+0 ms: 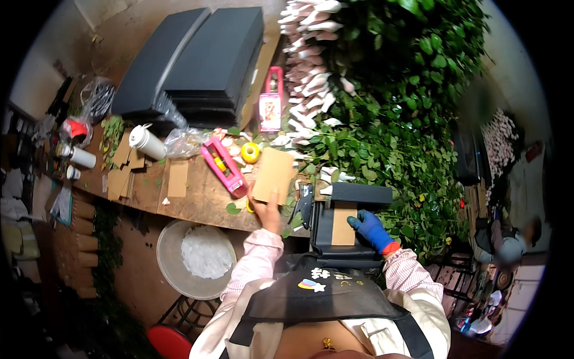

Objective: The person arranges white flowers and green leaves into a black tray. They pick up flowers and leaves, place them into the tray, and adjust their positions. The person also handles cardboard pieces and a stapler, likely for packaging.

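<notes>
A heap of leafy green stems (406,113) covers the worktop (194,203)'s right side, crowding up to the black holder (321,227) at the near edge. A stack of black boxes (212,57) fills the far left corner. Beside the near edge, a pale basin (171,242) contains white material (206,251). A white bottle (147,142) stands near the left part; a pink tape dispenser (232,178) lies just beside the left hand (268,215), whose bare fingers grasp a cardboard piece (273,176) above the near edge. The gloved right hand (373,230) is at a cardboard strip (344,230) on the holder; whether its fingers grip, I cannot tell.
</notes>
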Motion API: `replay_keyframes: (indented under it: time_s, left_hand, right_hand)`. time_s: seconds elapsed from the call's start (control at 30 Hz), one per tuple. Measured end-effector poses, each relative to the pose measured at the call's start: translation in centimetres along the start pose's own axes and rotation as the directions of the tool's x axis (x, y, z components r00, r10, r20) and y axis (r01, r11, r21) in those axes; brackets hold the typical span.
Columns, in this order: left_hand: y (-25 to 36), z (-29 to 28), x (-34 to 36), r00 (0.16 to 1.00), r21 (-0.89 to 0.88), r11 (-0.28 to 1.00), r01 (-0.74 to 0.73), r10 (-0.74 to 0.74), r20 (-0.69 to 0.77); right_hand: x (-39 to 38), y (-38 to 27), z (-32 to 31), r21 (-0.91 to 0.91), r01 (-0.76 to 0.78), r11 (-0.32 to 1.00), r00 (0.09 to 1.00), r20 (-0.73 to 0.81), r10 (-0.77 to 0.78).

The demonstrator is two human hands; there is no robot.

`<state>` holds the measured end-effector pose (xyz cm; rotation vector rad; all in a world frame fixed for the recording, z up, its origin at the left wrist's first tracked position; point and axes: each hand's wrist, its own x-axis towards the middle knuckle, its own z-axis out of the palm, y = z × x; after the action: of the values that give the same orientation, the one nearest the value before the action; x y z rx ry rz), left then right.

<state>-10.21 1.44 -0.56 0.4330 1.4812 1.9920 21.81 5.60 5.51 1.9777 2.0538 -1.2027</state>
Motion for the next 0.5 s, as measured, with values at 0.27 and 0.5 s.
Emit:
replay_keyframes:
  time_s: [0.27,0.5]
  left_hand:
    - [-0.6,-2.7,3.5,0.887,-0.359,0.814,0.457,-0.444,0.122]
    - [3.2,-1.2,1.0,0.869,-0.271,0.831,0.487,-0.491,0.057]
  right_hand:
    - [-0.3,0.9,-0.1,0.024,0.097,0.995,0.991,-0.091,-0.095]
    - [-0.9,1.4,0.2,0.000,0.131,0.991,0.976,-0.176,-0.129]
